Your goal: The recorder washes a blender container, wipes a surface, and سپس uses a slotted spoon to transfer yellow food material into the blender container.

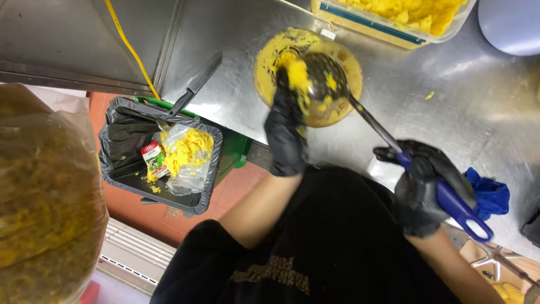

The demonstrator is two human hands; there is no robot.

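Note:
My right hand point(424, 188), in a black glove, grips the blue handle of a large metal ladle point(326, 76). The ladle's bowl hangs over a round yellow-smeared lid or plate point(343, 110) on the steel counter. My left hand point(285, 132), also black-gloved, reaches into the ladle's bowl, its fingertips in a lump of yellow mash point(297, 73). Yellow bits stick to the inside of the ladle.
A clear tub of yellow mash point(405, 17) stands at the counter's far edge. A knife point(197, 84) lies at the counter's left edge. Below is a black-lined bin point(121, 141) with a plastic bag and a small carton. A blue cloth point(489, 194) lies right; a large bag point(45, 197) left.

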